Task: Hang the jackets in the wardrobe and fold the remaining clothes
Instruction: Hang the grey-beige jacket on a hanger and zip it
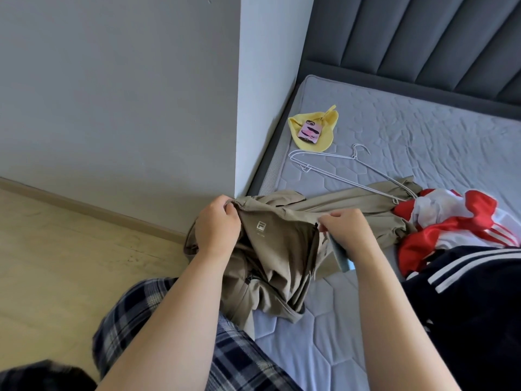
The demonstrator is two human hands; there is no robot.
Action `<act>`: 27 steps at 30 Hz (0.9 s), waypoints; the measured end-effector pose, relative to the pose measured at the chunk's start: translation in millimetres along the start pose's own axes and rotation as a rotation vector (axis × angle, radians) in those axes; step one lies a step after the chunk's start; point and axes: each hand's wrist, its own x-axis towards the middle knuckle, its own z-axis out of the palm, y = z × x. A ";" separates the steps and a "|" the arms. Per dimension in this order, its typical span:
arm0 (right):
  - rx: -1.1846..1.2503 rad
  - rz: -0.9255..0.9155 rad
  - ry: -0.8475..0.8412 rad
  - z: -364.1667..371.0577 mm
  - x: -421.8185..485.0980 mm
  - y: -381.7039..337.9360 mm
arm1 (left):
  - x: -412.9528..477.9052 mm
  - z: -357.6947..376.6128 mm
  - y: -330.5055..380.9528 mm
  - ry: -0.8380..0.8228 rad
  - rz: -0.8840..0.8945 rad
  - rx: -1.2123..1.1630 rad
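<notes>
plaid trouser leg [158, 320] beneath khaki jacket [282, 258]; our left hand [217, 227] and right hand [346, 232] pinch its top edge. hangers [353, 157] on its far sleeve may snag if lifted.

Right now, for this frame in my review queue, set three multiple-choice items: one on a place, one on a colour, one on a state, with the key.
1. The pink-cased phone lies: A on the pale yellow cloth; B on the wooden floor; C on the striped black garment.
2. The fabric jacket with the white square logo is: A black; B khaki; C red.
3. That jacket is: A hung on a wire hanger; B folded flat; C gripped by both hands.

Key: 1 A, the phone rests on top of the cloth. 2 B, its fabric is plain khaki. 3 C, the left hand and the right hand each pinch its upper edge with curled fingers.
</notes>
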 end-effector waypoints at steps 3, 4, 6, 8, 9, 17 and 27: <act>0.198 0.098 -0.346 2.1 -3.8 -8.3 | 1.0 -1.7 -0.5 0.020 -0.039 -0.041; 0.266 0.143 -0.407 4.5 -4.1 -9.0 | 1.1 -2.1 -0.5 0.020 -0.046 -0.051; 0.447 0.248 -0.456 9.9 -3.3 -9.9 | 1.5 -2.5 0.2 0.018 -0.047 -0.068; 0.636 0.315 -0.443 14.3 -1.6 -10.5 | 1.7 -2.8 1.3 0.020 -0.040 -0.089; 0.689 0.314 -0.441 16.4 -0.9 -10.6 | 1.8 -2.9 1.9 0.024 -0.036 -0.100; -0.061 -0.047 -0.157 50.0 -11.1 4.4 | 2.7 -5.1 3.9 0.088 -0.017 -0.178; -0.323 -0.147 0.187 72.5 -13.9 35.4 | 3.4 -3.2 1.9 0.127 0.013 -0.216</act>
